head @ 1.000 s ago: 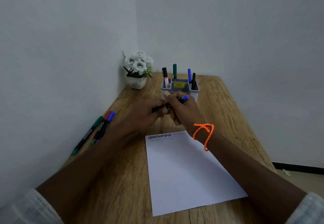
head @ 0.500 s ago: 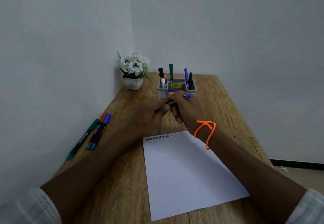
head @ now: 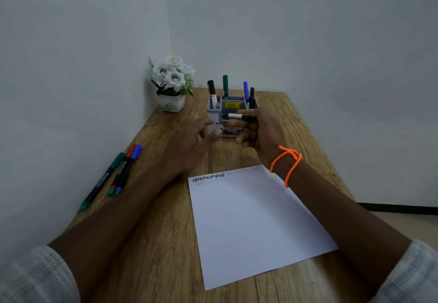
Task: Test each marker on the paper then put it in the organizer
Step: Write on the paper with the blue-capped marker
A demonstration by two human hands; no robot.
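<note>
Hands: our right hand (head: 262, 132) grips a black marker with a blue end (head: 244, 117) level before the grey plastic organizer (head: 214, 110), ready to drop in; our left hand (head: 189, 144) hangs open.
Paper: white sheet (head: 256, 222) lies near on the wooden surface (head: 166, 243).

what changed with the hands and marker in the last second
The left hand let go of the marker and drew back, fingers spread. The right hand keeps the marker, lifted toward the organizer. Paper and the three markers by the wall stayed put.
</note>
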